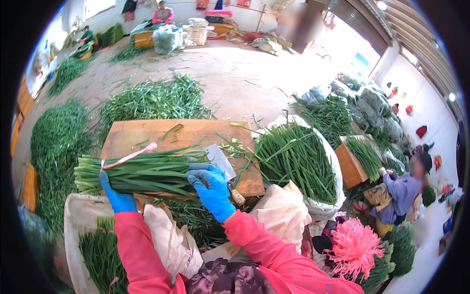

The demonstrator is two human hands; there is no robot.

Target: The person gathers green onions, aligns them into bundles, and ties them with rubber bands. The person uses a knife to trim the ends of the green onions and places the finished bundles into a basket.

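Note:
A bundle of garlic chives, pale stalk ends to the left, lies across a wooden board and is tied with a pink strip. My left hand, in a blue glove, grips the bundle from below near the tie. At the leafy right end is my right hand, also gloved in blue, its fingers curled over the leaf tips; their undersides are hidden. Just right of it rests a cleaver, blade flat on the wooden board, its handle toward me.
A white sack full of chives stands right of the board. A pale crate holds more at lower left. Cut leaves heap beyond the board. Pink strips hang at lower right. A person sits at another board on the right.

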